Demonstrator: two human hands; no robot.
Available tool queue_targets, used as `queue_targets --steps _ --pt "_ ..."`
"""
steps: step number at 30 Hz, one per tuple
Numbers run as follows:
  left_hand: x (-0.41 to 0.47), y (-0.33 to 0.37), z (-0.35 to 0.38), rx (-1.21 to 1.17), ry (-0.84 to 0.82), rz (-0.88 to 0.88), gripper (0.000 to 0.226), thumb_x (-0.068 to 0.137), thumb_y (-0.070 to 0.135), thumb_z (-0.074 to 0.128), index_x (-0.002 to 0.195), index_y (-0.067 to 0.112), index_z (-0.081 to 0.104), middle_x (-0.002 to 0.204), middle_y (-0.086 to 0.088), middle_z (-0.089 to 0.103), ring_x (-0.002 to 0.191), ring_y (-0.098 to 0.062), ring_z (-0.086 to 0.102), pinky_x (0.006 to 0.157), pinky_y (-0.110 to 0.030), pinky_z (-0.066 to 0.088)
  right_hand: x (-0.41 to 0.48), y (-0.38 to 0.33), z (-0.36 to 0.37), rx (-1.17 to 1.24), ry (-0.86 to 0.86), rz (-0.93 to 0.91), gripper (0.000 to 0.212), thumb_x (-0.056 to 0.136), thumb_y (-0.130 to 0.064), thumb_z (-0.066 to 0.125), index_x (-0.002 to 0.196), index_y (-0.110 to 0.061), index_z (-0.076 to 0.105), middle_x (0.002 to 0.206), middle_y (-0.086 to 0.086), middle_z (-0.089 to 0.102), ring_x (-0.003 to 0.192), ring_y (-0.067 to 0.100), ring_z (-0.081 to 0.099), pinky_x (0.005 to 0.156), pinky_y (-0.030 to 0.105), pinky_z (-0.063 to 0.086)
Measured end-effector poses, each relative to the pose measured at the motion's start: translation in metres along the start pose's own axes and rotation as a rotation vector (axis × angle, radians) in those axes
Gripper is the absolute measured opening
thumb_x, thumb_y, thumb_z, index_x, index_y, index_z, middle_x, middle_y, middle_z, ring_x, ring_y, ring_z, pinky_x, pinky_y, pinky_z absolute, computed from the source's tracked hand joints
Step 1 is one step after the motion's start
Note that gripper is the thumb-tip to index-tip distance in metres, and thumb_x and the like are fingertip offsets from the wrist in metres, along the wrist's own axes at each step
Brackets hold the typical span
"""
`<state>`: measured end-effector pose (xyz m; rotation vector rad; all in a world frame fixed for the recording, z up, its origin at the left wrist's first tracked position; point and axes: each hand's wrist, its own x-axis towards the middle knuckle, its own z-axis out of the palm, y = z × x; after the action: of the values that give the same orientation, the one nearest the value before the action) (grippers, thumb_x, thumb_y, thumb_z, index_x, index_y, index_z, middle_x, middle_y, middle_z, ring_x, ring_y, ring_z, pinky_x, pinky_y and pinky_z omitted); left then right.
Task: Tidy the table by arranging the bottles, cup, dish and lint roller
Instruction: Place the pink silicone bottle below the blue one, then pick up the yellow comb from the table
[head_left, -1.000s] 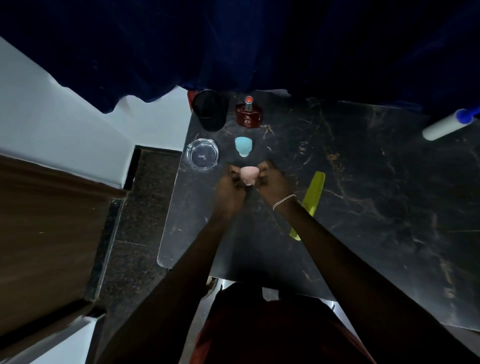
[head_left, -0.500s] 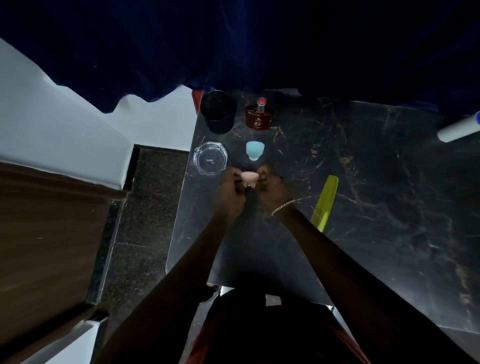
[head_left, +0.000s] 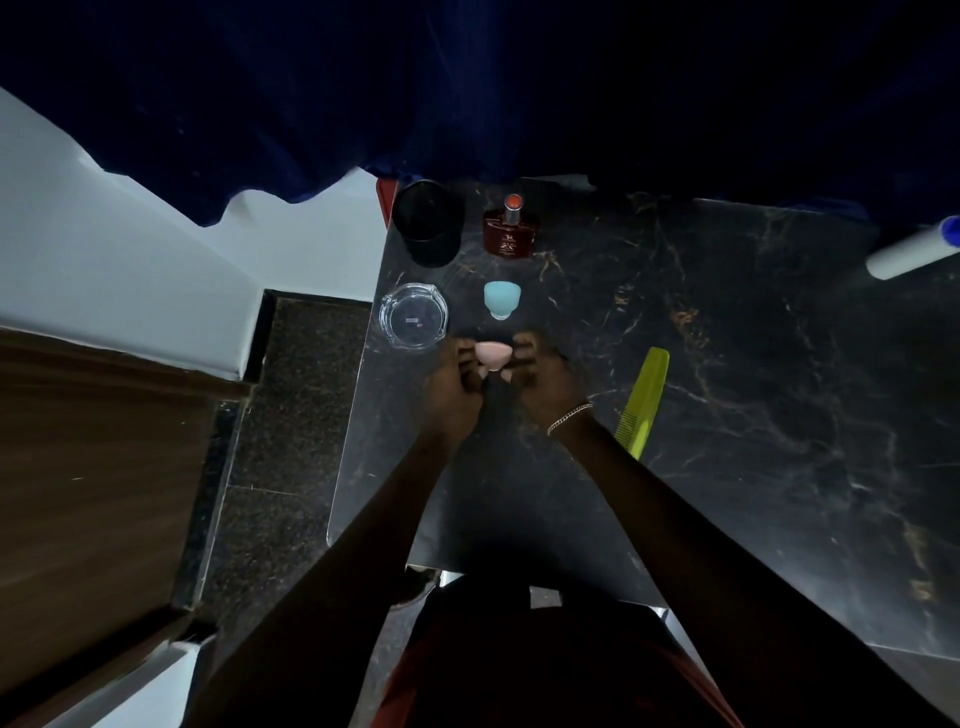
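My left hand (head_left: 453, 387) and my right hand (head_left: 540, 379) both pinch a small pink bottle (head_left: 492, 355) standing on the dark marble table (head_left: 727, 415). Just beyond it stands a small teal bottle (head_left: 502, 298). Farther back are a dark red perfume bottle (head_left: 510, 230) and, to its left, a black cup (head_left: 428, 222). A clear glass dish (head_left: 413, 317) sits near the table's left edge. The white lint roller (head_left: 915, 250) with a blue handle lies at the far right.
A yellow-green comb (head_left: 642, 404) lies right of my right wrist. Dark blue curtain (head_left: 467, 78) hangs over the table's back edge. Left of the table are a speckled floor (head_left: 280, 415), a white wall and a wooden panel (head_left: 98, 493).
My hands stay on the pink bottle, which sits slightly nearer the teal bottle. The camera view has drifted left, so everything appears shifted to the right in frame.
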<state>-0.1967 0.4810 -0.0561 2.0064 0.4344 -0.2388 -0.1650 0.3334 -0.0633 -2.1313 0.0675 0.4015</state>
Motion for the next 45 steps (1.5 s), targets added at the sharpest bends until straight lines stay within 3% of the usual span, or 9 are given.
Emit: queue_targets --steps 4,10,13,17,24,29,33,39,45 --pt "-0.012 -0.005 0.001 -0.055 0.078 -0.072 0.034 0.095 0.008 0.07 0.126 0.001 0.058 0.116 -0.01 0.072 0.103 -0.021 0.068 0.097 -0.032 0.054 -0.018 0.013 -0.026 0.048 0.018 0.038 0.051 0.083 -0.003 0.073 0.131 -0.007 0.055 0.123 0.013 0.064 0.101 0.018 0.066 0.087 0.026 0.056" --pt "-0.062 -0.01 0.029 -0.053 0.06 -0.201 0.022 0.092 0.023 0.076 0.104 0.022 0.058 0.093 -0.003 0.074 0.091 -0.024 0.071 0.088 -0.034 0.055 -0.062 0.061 -0.08 -0.208 0.251 0.024 0.021 0.08 -0.009 0.079 0.094 0.004 0.072 0.11 0.02 0.068 0.099 0.035 0.068 0.089 0.044 0.055" --pt "-0.081 0.0 0.063 -0.13 -0.056 -0.257 0.021 0.091 0.017 0.077 0.104 0.014 0.062 0.096 -0.011 0.075 0.093 -0.03 0.074 0.093 -0.047 0.059 -0.072 0.084 -0.106 -0.201 0.298 0.251 0.035 0.078 -0.014 0.081 0.107 0.001 0.067 0.106 0.018 0.07 0.097 0.034 0.068 0.085 0.037 0.054" --pt "-0.095 0.022 0.111 -0.057 -0.168 -0.199 0.028 0.089 0.02 0.079 0.113 0.009 0.068 0.099 -0.005 0.075 0.09 -0.021 0.074 0.092 -0.04 0.06 -0.075 0.103 -0.124 -0.111 0.294 0.391 0.031 0.079 -0.008 0.076 0.108 -0.001 0.068 0.093 0.008 0.072 0.09 0.025 0.07 0.073 0.024 0.049" --pt "-0.096 0.054 0.167 0.363 -0.323 -0.013 0.051 0.092 0.027 0.071 0.136 0.006 0.058 0.137 -0.018 0.061 0.128 -0.036 0.057 0.109 -0.042 0.045 -0.07 0.105 -0.132 0.22 0.299 0.54 0.031 0.073 0.018 0.069 0.102 0.008 0.061 0.078 0.008 0.06 0.08 0.024 0.059 0.082 0.05 0.055" --pt "-0.1 0.054 0.179 0.5 -0.321 -0.01 0.074 0.098 0.039 0.062 0.157 0.004 0.034 0.159 -0.023 0.038 0.145 -0.041 0.038 0.119 -0.046 0.034 -0.073 0.109 -0.133 0.273 0.215 0.58 0.039 0.074 0.016 0.072 0.111 0.013 0.06 0.087 0.02 0.064 0.074 0.024 0.063 0.065 0.025 0.055" --pt "-0.104 0.054 0.183 0.552 -0.332 -0.023 0.078 0.1 0.039 0.059 0.161 0.005 0.026 0.164 -0.022 0.032 0.151 -0.039 0.03 0.123 -0.045 0.03 -0.072 0.111 -0.132 0.301 0.211 0.598 0.035 0.073 0.012 0.075 0.106 0.006 0.064 0.085 0.018 0.066 0.081 0.025 0.064 0.077 0.04 0.055" --pt "-0.105 0.063 0.189 0.689 -0.303 0.039 0.075 0.1 0.046 0.054 0.155 0.002 0.03 0.156 -0.023 0.037 0.14 -0.039 0.04 0.115 -0.045 0.037 -0.071 0.109 -0.129 0.346 0.174 0.599 0.027 0.081 0.005 0.069 0.108 0.005 0.067 0.087 0.017 0.067 0.072 0.023 0.063 0.06 0.026 0.05" --pt "-0.105 0.07 0.184 0.416 -0.13 -0.091 0.041 0.093 0.03 0.064 0.128 0.009 0.063 0.126 -0.015 0.068 0.117 -0.035 0.065 0.101 -0.043 0.052 -0.073 0.108 -0.116 0.345 0.026 0.507 0.02 0.092 -0.001 0.062 0.107 0.008 0.072 0.105 0.033 0.07 0.086 0.024 0.061 0.085 0.043 0.054"
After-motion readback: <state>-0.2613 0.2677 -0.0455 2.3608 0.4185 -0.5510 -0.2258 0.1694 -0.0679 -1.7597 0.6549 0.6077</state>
